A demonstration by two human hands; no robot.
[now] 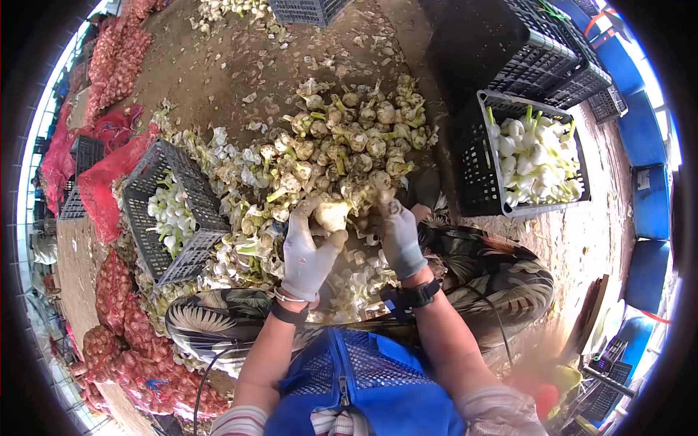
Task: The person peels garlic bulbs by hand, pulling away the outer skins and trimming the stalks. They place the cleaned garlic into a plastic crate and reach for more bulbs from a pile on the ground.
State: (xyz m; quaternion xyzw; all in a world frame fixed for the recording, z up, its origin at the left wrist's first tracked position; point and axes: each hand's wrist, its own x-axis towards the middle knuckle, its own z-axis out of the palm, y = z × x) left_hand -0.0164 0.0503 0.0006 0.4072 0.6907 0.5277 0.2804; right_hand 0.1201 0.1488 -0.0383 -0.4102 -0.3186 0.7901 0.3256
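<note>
My left hand [313, 251], in a pale, soiled glove, is closed round a large garlic bulb [332, 216] in front of my lap. Close by on the right, my right hand [398, 236], gloved too, has its fingers bent together beside the bulb; what they hold, if anything, is too small to make out. Just beyond both hands lies a heap of untrimmed garlic bulbs [356, 134] with dirty skins and green stems. Loose peeled skins [251, 240] are strewn around the heap and below my hands.
A black crate [472, 163] of white garlic stands at right, a tilted crate [207, 214] with fewer bulbs at left. Stacked black crates [545, 51] are at upper right. Red net sacks [138, 327] lie along the left side. Another crate [309, 11] sits at the top.
</note>
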